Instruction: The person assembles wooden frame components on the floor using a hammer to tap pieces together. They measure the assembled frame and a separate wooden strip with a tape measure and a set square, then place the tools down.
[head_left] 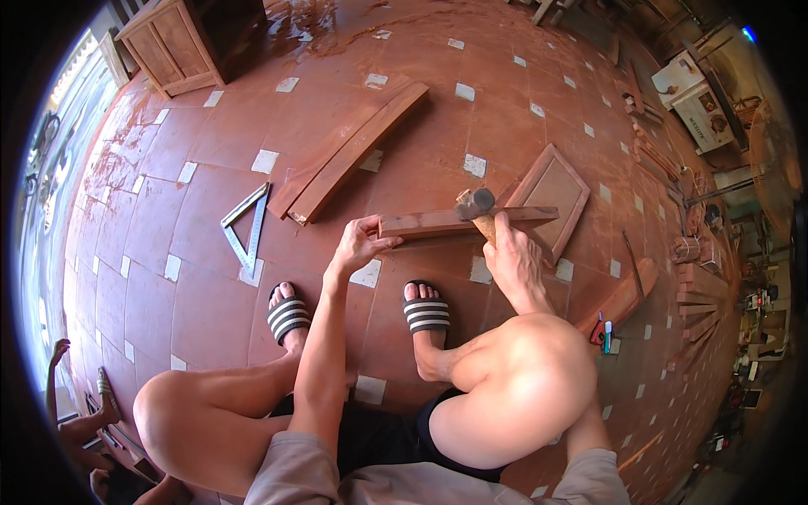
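I squat on a red tiled floor. My left hand [360, 242] grips the left end of a reddish wooden bar [429, 223] that lies across a small rectangular wooden frame [553, 189]. My right hand [510, 257] is closed around the wooden handle of a hammer [476, 210], whose metal head sits on top of the bar near its middle. My feet in striped sandals are planted just below the bar.
Two long boards [349, 153] lie diagonally beyond the bar. A metal triangle square [247, 229] rests to the left. A wooden cabinet [189, 38] stands far left. More timber pieces [624, 296] and machines lie right. Another person's limbs [80, 421] show at lower left.
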`<state>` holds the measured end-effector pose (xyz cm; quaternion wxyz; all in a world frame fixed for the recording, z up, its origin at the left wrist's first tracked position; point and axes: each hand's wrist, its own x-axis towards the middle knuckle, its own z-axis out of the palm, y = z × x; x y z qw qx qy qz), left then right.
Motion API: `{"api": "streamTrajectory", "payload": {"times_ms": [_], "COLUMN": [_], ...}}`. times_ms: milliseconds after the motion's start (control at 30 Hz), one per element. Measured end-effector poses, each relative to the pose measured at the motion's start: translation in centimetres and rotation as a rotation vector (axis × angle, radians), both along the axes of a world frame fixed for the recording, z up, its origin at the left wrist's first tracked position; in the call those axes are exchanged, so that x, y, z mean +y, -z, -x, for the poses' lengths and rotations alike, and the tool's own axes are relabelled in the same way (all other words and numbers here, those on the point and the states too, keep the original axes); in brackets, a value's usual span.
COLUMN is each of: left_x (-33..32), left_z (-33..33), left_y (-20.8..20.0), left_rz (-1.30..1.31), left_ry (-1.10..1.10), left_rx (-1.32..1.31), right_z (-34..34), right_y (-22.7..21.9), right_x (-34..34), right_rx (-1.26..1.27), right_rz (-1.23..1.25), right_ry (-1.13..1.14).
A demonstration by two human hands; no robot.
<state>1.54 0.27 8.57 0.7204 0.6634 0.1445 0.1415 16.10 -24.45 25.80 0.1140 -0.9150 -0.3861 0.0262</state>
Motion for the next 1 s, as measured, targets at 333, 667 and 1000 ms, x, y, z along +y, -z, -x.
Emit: {"api": "streamTrajectory", "payload": {"times_ms": [333, 667, 1000], "left_x": [0.2, 0.3, -1.4], "left_z": [0.0, -0.1, 0.1], "left_y": [0.9, 2.2, -0.7], "left_rz": [-0.018, -0.097, -0.457], "left_ry": [-0.027, -0.02, -0.021], "left_rx": [-0.016, -0.038, 0.105], "right_z": [1.9, 3.0, 3.1], "right_y": [0.0, -0.6, 9.5], "right_x": [2.7, 4.2, -6.8], "right_rx": [0.021, 0.02, 0.318], "right_rz": [0.014, 0.021, -0.114], "right_ry": [-0.1, -0.171, 0.07]}}
